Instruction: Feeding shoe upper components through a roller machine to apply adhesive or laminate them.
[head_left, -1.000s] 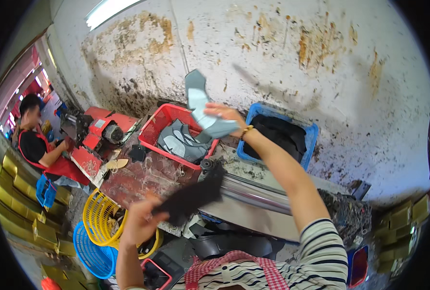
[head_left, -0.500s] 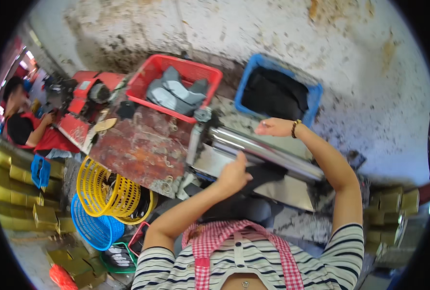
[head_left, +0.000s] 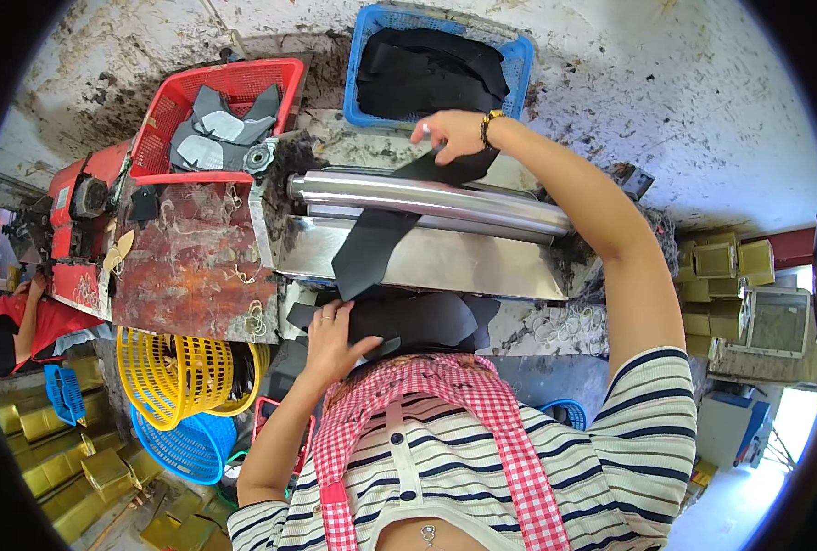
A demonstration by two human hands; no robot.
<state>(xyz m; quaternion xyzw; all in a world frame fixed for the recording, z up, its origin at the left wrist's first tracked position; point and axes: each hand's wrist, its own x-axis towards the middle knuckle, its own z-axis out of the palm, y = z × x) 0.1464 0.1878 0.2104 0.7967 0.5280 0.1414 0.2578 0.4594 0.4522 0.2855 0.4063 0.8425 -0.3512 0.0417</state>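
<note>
A flat black cut piece (head_left: 370, 254) of leather-like sheet runs through a pair of shiny metal rollers (head_left: 436, 195). Its near end lies over the metal feed plate (head_left: 477, 262), and its far end shows behind the rollers. My right hand (head_left: 461, 135), with a beaded bracelet at the wrist, reaches over the rollers and has its fingers closed on that far end. Close to my body, my left hand (head_left: 331, 344) lies with fingers extended and thumb apart, at the left side of a stack of black pieces (head_left: 418, 319). Its fingertips are just below the piece's near end.
Behind the rollers stands a blue basket (head_left: 358, 106) of black pieces. A red basket (head_left: 285, 115) of grey pieces is at the back left, above a worn red tabletop (head_left: 197, 262). Yellow (head_left: 165, 390) and blue baskets (head_left: 184, 448) stand lower left. Another person (head_left: 18, 317) works far left.
My left hand has drawn back from the rollers toward the stack. A black piece now passes through the rollers, and my right hand has closed on its far end. The whole view has turned right.
</note>
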